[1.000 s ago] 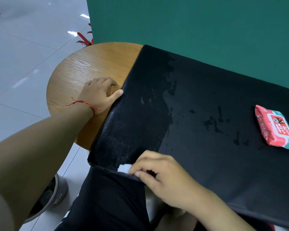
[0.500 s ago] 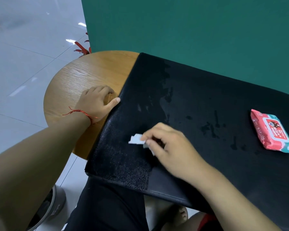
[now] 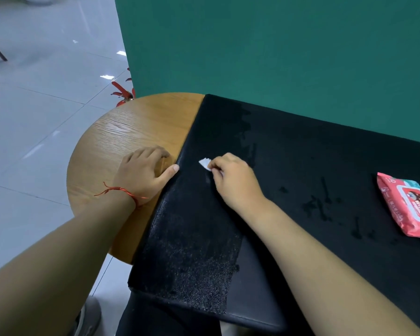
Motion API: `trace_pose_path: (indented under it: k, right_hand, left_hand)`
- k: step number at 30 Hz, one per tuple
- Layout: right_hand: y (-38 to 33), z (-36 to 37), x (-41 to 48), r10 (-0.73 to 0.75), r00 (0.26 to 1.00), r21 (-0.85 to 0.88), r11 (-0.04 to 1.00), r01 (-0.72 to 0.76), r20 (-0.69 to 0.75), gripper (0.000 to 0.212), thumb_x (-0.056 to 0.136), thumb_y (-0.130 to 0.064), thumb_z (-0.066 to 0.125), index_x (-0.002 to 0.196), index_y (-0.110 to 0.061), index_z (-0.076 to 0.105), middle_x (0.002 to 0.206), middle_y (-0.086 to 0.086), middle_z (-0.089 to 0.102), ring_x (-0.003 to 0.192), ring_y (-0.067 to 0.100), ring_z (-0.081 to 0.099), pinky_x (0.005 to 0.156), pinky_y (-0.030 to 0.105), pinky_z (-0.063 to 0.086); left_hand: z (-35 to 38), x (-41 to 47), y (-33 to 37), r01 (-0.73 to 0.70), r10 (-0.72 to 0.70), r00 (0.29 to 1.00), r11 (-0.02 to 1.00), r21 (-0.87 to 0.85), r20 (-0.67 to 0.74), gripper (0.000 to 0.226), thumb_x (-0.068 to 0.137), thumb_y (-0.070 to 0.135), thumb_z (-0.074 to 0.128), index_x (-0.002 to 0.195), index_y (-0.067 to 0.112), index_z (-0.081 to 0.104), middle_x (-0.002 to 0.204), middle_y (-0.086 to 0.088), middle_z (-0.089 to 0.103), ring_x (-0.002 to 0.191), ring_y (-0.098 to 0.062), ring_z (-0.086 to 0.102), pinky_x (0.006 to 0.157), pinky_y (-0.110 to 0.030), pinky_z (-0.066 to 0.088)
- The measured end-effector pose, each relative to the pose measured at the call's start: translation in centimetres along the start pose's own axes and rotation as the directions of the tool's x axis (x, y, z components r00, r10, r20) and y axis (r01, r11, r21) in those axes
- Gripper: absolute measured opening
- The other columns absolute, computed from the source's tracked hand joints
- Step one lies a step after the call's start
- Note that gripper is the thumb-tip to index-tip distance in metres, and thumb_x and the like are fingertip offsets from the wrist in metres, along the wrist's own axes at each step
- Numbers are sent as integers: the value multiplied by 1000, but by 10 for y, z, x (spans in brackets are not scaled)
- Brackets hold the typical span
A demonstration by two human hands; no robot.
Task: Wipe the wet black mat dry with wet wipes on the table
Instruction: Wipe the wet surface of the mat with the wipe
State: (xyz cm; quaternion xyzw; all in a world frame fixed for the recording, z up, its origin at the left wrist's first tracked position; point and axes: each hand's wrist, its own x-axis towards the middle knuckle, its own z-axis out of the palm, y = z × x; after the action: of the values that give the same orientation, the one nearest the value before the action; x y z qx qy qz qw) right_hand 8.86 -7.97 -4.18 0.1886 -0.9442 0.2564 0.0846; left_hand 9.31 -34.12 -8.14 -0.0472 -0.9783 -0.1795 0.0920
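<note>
Item, nearest: black trouser leg (image 3: 155, 318) at 6 o'clock, under the table edge, with a grey shoe (image 3: 89, 316) beside it at 7 o'clock on the pale tiled floor (image 3: 29, 146). Item: flat rectangular black mat (image 3: 289, 166), lying over the right part of a round light-wood table (image 3: 131, 132); its near-left strip shows a dull speckled film of moisture, and dark wet streaks sit toward 3 o'clock. Item: left hand (image 3: 143, 173), a red string bracelet (image 3: 121, 191) at the wrist, resting knuckles-up on the wood at 9 o'clock, fingers curled under, thumb tip touching the mat's left edge; it holds nothing visible. Item: right hand (image 3: 235, 180), centre of frame, fingertips pinched closed on a small crumpled white wet wipe (image 3: 205, 163), which is pressed to the mat near its left edge, just beside the left thumb. Item: red soft plastic pack of wet wipes (image 3: 407, 204), lying flat on the mat at 3 o'clock, well apart from both hands. Item, farthest: plain green partition wall (image 3: 277, 57) at 12 o'clock, against the mat's far edge; red plant leaves (image 3: 121, 93) at 11 o'clock beyond the table.
</note>
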Motion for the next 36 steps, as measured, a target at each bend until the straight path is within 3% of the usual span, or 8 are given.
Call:
trace_pose_path:
  k: [3, 7, 10, 13, 20, 26, 31, 36]
  right_hand:
    - [-12, -2, -28, -141, 987, 14, 990, 141, 83, 18, 100, -12, 63, 108, -21, 76, 105, -2, 66, 96, 24, 61, 83, 43, 55]
    - [-11, -19, -54, -312, 920, 190, 943, 272, 236, 16, 102, -18, 67, 111, -25, 78, 109, -14, 67, 100, 9, 62, 89, 31, 53]
    - [4, -37, -58, -240, 958, 270, 943, 192, 155, 16, 102, -16, 69, 111, -24, 81, 106, -14, 68, 99, 7, 66, 86, 23, 52]
    - [22, -41, -48, -169, 975, 245, 961, 131, 143, 17, 102, -15, 69, 109, -26, 81, 102, -13, 68, 98, 7, 66, 84, 21, 51]
    - [53, -26, 20, -235, 964, -16, 971, 239, 124, 15, 103, -19, 64, 108, -24, 77, 104, -10, 60, 95, 11, 59, 79, 33, 51]
    - [79, -26, 84, -116, 990, -211, 969, 131, 84, 18, 101, -8, 60, 106, -15, 76, 106, 2, 61, 95, 26, 60, 84, 43, 53]
    - [93, -34, 100, -37, 999, -181, 983, 38, 7, 21, 106, -15, 55, 114, -15, 74, 107, 2, 63, 99, 26, 60, 84, 38, 50]
    - [94, -43, 72, -86, 991, -19, 996, 89, 104, 16, 102, -16, 64, 109, -23, 77, 104, -8, 65, 96, 13, 61, 84, 31, 50]
  left_hand:
    - [0, 0, 1, 6, -6, 1000, 1000, 9, -12, 57, 98, 77, 28, 132, 39, 53, 147, 10, 54, 139, -19, 44, 115, -48, 33]
    - [1, 0, 2, 11, -10, 1000, 1000, 19, -16, 57, 98, 76, 30, 133, 38, 55, 149, 10, 53, 140, -19, 44, 116, -48, 32]
    - [-1, 1, 4, 8, -8, 1000, 1000, 14, -11, 58, 98, 76, 29, 133, 38, 54, 150, 10, 53, 140, -20, 43, 116, -48, 32]
    - [-2, -1, 3, 11, -11, 1000, 1000, 7, -4, 59, 98, 76, 29, 133, 37, 55, 149, 10, 52, 139, -20, 44, 116, -48, 31]
    - [-3, -1, 2, 6, -6, 1000, 1000, -5, 14, 61, 98, 78, 27, 135, 38, 54, 150, 10, 52, 139, -20, 43, 116, -49, 33]
    - [-1, 0, 0, 13, -13, 1000, 1000, 5, 18, 61, 97, 79, 27, 136, 39, 53, 151, 12, 50, 140, -19, 44, 115, -49, 34]
    - [-1, -1, 1, 22, -22, 1000, 1000, 6, 14, 60, 97, 79, 28, 135, 40, 54, 150, 14, 50, 139, -18, 44, 114, -48, 34]
    - [-2, -1, 3, 26, -27, 999, 1000, 4, 21, 62, 97, 79, 28, 135, 39, 55, 152, 13, 50, 140, -18, 43, 115, -49, 34]
